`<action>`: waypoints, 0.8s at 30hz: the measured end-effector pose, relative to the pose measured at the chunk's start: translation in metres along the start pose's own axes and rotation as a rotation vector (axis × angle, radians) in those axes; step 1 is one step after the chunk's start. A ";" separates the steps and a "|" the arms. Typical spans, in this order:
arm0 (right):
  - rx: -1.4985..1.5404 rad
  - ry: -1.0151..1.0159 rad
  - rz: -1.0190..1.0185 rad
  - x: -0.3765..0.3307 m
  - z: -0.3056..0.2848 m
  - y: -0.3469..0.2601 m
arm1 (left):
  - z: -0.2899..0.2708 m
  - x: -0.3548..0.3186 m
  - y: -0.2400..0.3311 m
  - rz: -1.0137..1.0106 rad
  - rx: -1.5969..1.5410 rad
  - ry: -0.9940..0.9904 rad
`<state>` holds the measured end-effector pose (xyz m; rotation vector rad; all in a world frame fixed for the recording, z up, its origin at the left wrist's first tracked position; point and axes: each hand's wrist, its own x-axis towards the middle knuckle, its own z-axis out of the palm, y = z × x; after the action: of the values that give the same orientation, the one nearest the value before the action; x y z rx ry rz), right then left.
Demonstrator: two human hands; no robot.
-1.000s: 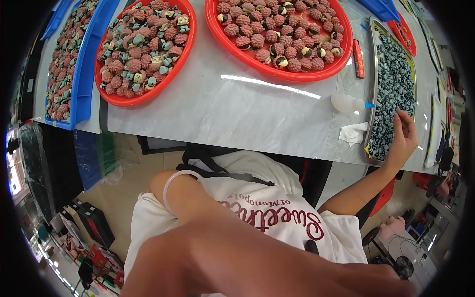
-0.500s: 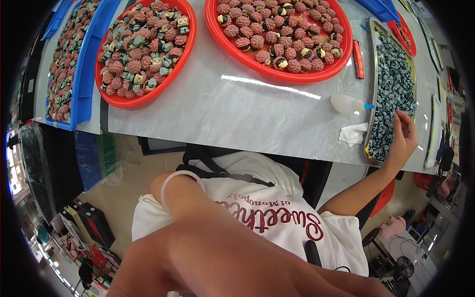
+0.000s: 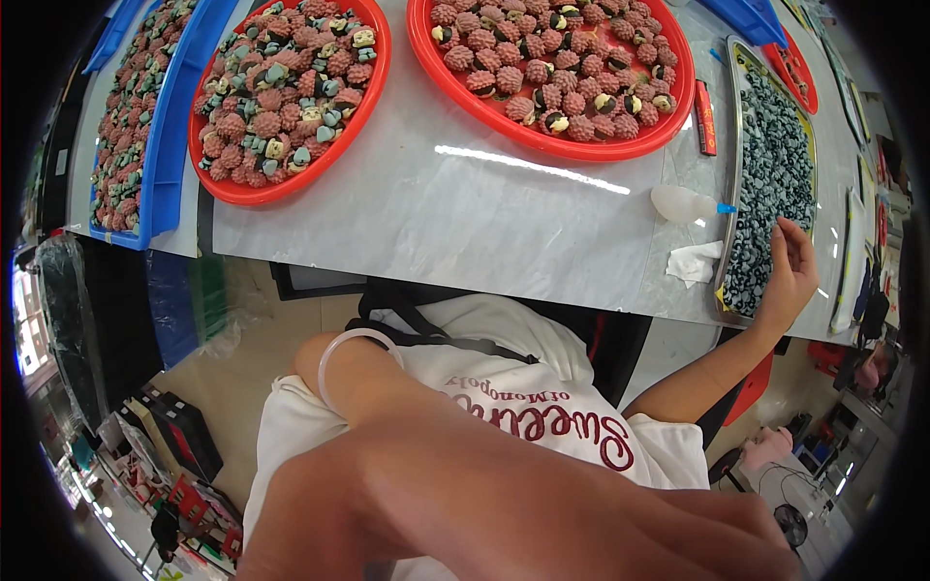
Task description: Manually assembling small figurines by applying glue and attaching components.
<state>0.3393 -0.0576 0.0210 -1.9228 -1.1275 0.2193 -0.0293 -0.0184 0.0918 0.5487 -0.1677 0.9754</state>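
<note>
Dark pieces lie in a tray beneath and left of our loosely bent right hand; we cannot tell its hold, nor the state of our left hand.

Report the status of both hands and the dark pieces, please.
Right hand at tray of dark pieces. Left hand low in view. Grips unclear. Bottle lying beside tray.

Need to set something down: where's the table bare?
Bare tabletop runs from the left red tray to the white bottle, below the middle red tray. Crowded: right side, with tissue, metal tray, right hand.
</note>
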 end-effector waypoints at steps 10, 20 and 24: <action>0.001 0.008 -0.008 -0.001 -0.001 0.000 | 0.009 -0.007 -0.004 0.005 -0.091 0.028; 0.014 -0.001 0.003 0.000 -0.004 0.004 | 0.011 -0.003 -0.008 0.016 -0.158 0.063; 0.025 0.001 -0.011 0.001 -0.004 0.005 | 0.020 -0.002 -0.012 0.015 -0.176 0.081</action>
<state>0.3449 -0.0605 0.0198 -1.8938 -1.1291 0.2257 -0.0187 -0.0351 0.1034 0.3469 -0.1836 0.9853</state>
